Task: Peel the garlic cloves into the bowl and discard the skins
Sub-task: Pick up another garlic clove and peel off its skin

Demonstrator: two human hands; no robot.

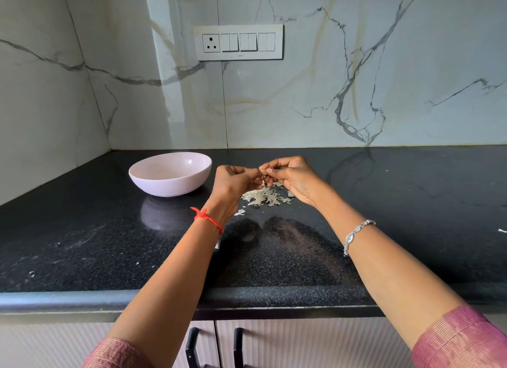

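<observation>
Item, black granite countertop: it carried everything else, polished enough to mirror the bowl.

Item, pale pink bowl: it stood upright to the left of my hands, near but apart from them. Its inside was turned from view, so I could not tell how many peeled cloves it held.

Item, my left hand and my right hand: they met fingertip to fingertip above the counter, each one pinched shut on the same small piece.

Item, pile of garlic skins: papery white flakes lay loose on the counter just under my hands, with one stray flake nearer the front edge.

Item, garlic clove: it sat between both sets of fingertips, held in the air, small and partly hidden. It looked half stripped, though I would not swear to that.

Step in hand, as I judged it: peeling this clove. The next move called for pulling off the last skin, letting it fall on the pile, then carrying the clove left over the bowl rim and letting go. The skins were not yet discarded.
</observation>
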